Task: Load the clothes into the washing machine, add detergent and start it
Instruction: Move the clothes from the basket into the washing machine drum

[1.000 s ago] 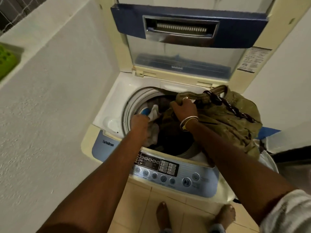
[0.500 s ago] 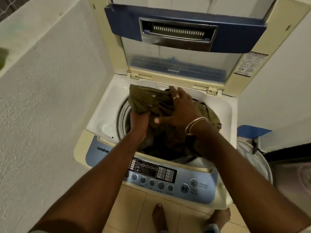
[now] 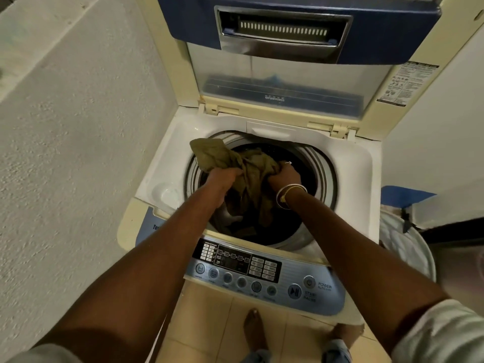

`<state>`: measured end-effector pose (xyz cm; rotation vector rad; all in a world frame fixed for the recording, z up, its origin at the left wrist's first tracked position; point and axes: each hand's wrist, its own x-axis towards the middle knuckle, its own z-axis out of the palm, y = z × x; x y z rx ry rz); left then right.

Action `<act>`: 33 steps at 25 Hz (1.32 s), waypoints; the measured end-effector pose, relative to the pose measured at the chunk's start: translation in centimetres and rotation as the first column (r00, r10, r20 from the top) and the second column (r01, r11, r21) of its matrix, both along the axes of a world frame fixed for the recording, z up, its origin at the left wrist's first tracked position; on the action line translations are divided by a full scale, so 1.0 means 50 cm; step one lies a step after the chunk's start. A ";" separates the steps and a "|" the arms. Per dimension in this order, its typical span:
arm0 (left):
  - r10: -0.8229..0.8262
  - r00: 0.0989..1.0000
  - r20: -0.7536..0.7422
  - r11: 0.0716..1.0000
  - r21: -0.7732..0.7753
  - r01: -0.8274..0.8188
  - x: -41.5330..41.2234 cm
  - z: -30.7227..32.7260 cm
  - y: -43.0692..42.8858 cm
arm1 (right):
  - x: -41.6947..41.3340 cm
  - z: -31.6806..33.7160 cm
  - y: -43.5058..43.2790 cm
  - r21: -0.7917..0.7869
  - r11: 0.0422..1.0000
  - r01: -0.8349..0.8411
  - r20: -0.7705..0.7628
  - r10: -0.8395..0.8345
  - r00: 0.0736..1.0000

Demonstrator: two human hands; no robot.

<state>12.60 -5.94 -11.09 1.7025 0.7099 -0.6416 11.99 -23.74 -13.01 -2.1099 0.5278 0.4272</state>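
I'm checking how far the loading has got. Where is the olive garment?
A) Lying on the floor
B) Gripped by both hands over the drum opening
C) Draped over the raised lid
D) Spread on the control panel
B: the left hand and the right hand both grip the olive garment above the drum, with one end lapping over its left rim.

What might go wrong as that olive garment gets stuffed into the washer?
A fold of the olive garment lies over the drum rim at left; it may stay outside. The left hand and right hand grip it in front of the upright lid, which might fall on the arms.
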 end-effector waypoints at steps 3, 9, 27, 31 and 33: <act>-0.462 0.882 -0.093 0.854 0.223 0.470 -0.009 -0.029 -0.010 | -0.009 -0.024 -0.001 -0.001 0.990 -0.139 -0.275 0.134 0.952; -0.523 0.848 0.086 0.730 0.559 0.393 -0.016 -0.068 -0.087 | -0.010 -0.003 -0.045 -0.038 0.992 -0.124 -0.068 0.121 0.990; -0.280 0.657 0.700 0.960 0.215 0.180 -0.221 -0.052 -0.878 | -0.256 -0.050 -0.659 0.204 0.787 0.583 0.575 -0.578 0.579; -0.357 0.736 0.575 0.930 0.292 0.223 -0.221 -0.218 -0.954 | -0.289 -0.206 -0.770 0.109 0.836 0.537 0.473 -0.519 0.712; -0.378 0.777 0.503 0.915 0.331 0.231 -0.224 -0.317 -0.959 | -0.305 -0.304 -0.808 0.024 0.881 0.473 0.395 -0.443 0.805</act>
